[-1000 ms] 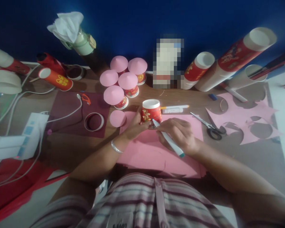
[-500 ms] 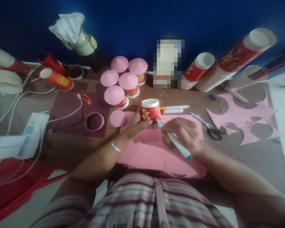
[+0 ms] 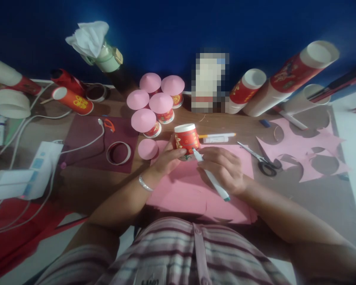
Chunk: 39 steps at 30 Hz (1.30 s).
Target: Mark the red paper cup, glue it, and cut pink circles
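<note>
My left hand (image 3: 169,159) grips a red paper cup (image 3: 187,137) with gold patterns and a white rim, its thumb across the lower front. The cup is slightly tilted, and green marks show near its bottom. Closed around a white marker (image 3: 213,180) with a green end, my right hand (image 3: 225,168) holds the tip at the cup's lower side. Under both hands lie stacked pink paper sheets (image 3: 178,194). Behind and left stand several red cups topped with pink paper cones (image 3: 143,120). A flat pink paper disc (image 3: 148,149) rests beside my left hand.
Right of the sheets lie scissors (image 3: 264,164) and cut pink paper scraps (image 3: 296,154). An orange pen (image 3: 219,135) and a white capped marker (image 3: 216,139) lie behind the cup. Tall cup stacks (image 3: 296,75) lean at the back right. A power strip (image 3: 41,168) with cables occupies the left.
The cup has tilted and shifted slightly left in my left hand. My right hand has moved a little left with the marker, and more green marking shows on the cup.
</note>
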Each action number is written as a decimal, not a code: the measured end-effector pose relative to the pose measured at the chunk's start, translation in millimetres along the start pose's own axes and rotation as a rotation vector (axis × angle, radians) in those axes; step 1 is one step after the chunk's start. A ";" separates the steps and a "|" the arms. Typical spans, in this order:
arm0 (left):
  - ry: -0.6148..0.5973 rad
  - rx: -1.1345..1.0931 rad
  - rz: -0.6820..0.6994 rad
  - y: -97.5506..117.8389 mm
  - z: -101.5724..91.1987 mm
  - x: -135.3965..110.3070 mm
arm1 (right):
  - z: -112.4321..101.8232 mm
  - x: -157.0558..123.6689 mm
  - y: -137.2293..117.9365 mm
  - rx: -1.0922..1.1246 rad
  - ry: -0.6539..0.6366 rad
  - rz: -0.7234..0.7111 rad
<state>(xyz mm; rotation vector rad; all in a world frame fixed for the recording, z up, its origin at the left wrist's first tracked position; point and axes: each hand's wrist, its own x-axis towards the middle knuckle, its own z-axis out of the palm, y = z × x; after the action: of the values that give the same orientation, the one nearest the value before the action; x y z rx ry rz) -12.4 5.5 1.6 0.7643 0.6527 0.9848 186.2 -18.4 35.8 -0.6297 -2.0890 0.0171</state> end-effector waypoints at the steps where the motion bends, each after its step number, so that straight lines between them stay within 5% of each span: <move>1: -0.008 0.008 -0.003 -0.5 -0.5 -0.6 | 0.3 0.1 -0.5 0.007 -0.003 -0.005; 15: 0.050 0.368 0.056 -2.2 2.6 -0.1 | -1.8 3.0 -1.3 0.009 -0.034 0.033; 39: 0.060 0.308 0.060 -2.8 4.5 1.3 | -0.9 9.5 0.4 0.006 -0.055 0.031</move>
<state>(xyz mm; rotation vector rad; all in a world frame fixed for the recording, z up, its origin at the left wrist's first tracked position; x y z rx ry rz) -6.9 4.6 1.8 1.0325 0.8498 0.9758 182.9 -14.0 43.7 -0.6647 -2.1311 0.0585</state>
